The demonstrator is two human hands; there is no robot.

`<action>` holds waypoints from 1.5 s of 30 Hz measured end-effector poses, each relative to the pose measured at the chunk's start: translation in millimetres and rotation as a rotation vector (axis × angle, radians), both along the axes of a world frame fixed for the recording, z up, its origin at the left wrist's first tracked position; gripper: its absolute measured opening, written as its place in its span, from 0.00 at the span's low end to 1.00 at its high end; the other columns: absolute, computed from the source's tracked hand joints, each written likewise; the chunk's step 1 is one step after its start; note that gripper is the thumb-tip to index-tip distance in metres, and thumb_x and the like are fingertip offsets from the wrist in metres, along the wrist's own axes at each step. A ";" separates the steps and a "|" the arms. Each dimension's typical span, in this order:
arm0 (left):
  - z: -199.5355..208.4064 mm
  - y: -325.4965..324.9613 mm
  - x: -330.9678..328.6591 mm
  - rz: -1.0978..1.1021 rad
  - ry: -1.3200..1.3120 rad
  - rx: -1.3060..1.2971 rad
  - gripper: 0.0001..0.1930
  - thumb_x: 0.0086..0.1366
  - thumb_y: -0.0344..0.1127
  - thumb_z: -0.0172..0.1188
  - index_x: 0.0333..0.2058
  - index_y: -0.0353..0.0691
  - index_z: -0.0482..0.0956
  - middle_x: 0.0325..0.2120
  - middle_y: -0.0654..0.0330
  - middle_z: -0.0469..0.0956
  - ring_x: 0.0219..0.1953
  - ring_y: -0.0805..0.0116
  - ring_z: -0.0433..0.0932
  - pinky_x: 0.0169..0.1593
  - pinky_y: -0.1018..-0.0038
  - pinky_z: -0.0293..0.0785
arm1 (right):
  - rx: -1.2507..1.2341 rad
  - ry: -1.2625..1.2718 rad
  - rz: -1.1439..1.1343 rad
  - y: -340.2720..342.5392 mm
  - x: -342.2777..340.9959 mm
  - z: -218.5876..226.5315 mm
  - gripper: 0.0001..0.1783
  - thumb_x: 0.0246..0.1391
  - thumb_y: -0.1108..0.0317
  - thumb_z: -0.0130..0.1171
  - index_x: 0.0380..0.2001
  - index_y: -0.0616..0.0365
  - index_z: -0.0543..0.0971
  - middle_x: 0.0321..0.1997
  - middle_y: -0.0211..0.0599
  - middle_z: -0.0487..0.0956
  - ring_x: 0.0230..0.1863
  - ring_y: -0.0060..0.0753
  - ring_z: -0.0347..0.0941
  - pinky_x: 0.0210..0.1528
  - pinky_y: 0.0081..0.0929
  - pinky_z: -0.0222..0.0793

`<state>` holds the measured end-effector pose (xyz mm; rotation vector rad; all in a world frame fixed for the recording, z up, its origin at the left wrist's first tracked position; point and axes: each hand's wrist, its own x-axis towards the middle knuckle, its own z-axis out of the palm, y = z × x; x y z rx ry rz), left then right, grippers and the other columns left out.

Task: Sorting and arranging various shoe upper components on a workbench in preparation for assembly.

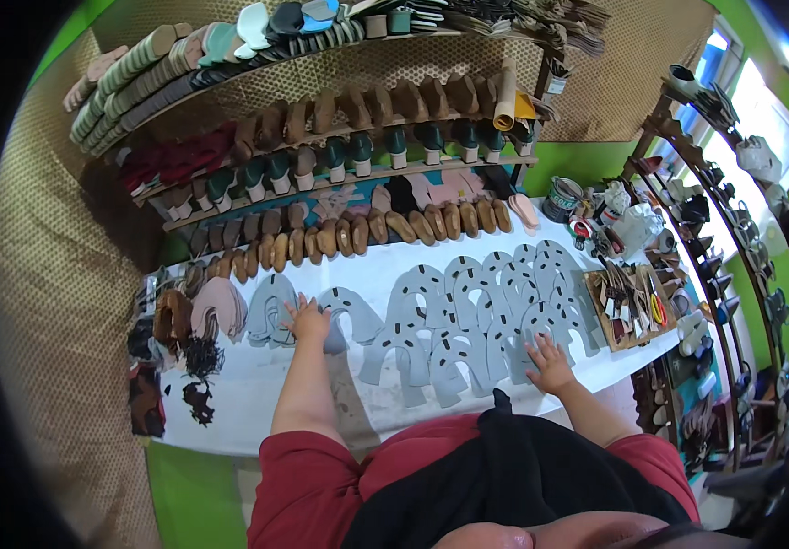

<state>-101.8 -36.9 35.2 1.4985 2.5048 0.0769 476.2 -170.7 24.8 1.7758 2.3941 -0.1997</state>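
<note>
My left hand (308, 322), fingers spread, rests over the gap between a layered pile of grey horseshoe-shaped shoe-upper pieces (269, 306) and a single grey piece (358, 322). It seems to touch their edges; whether it presses on either I cannot tell. More grey upper pieces (420, 297) lie in overlapping rows across the middle and right of the white table, each marked with small dark strips. At the near right end of those rows my right hand (552, 364) has its fingers apart, at the lower edge of a piece, holding nothing visible.
Left of the pile sit pale pink upper pieces (216, 306), brown ones (173, 316) and dark scraps (202, 357). A wooden tray of tools (630, 306) stands at the right end. Wooden shoe lasts (358, 236) line the table's back, below loaded shelves. A shoe rack (715, 265) stands right.
</note>
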 end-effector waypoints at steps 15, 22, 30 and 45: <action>-16.6 5.5 16.5 -0.201 -0.156 0.505 0.07 0.55 0.40 0.66 0.31 0.46 0.80 0.57 0.61 0.77 0.66 0.49 0.65 0.68 0.31 0.32 | 0.154 0.153 -0.121 -34.6 -1.4 5.6 0.36 0.55 0.53 0.62 0.67 0.42 0.66 0.74 0.44 0.58 0.76 0.52 0.48 0.72 0.54 0.50; 72.5 -49.5 87.5 -0.346 -0.493 0.587 0.07 0.56 0.37 0.65 0.27 0.46 0.76 0.42 0.65 0.85 0.52 0.58 0.78 0.67 0.32 0.34 | 0.261 0.412 0.006 -7.9 -71.8 48.4 0.34 0.51 0.57 0.67 0.62 0.44 0.71 0.68 0.41 0.66 0.71 0.53 0.57 0.70 0.60 0.50; 138.8 -113.0 181.9 -0.533 -0.726 0.640 0.08 0.56 0.36 0.68 0.29 0.45 0.76 0.39 0.60 0.85 0.54 0.59 0.78 0.70 0.38 0.34 | 0.362 0.724 0.263 5.0 -142.4 162.9 0.35 0.55 0.53 0.64 0.65 0.38 0.68 0.67 0.30 0.69 0.70 0.43 0.60 0.70 0.75 0.35; 153.8 -185.3 312.3 -0.398 -1.247 0.366 0.13 0.73 0.39 0.53 0.42 0.35 0.82 0.43 0.59 0.82 0.47 0.74 0.77 0.51 0.73 0.73 | 0.549 1.128 0.598 -7.8 -42.6 158.4 0.19 0.47 0.73 0.64 0.45 0.43 0.84 0.33 0.27 0.80 0.36 0.37 0.76 0.50 0.36 0.69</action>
